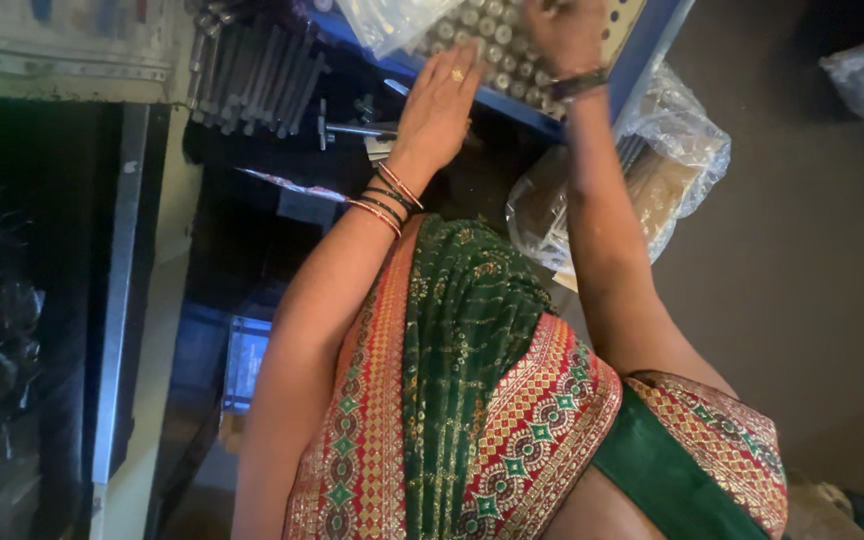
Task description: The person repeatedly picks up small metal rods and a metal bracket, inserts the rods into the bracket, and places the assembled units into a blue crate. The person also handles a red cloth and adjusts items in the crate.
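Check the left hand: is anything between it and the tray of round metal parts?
Nothing visible. The left hand lies flat with its fingertips already at the tray of round metal parts. The right hand rests on the same tray; a clear plastic bag sits beside them.

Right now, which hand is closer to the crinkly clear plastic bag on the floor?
The right hand. It rests on the tray of round metal pieces, on the side just above the clear plastic bag. The left hand lies flat at the tray's other edge, farther from the bag.
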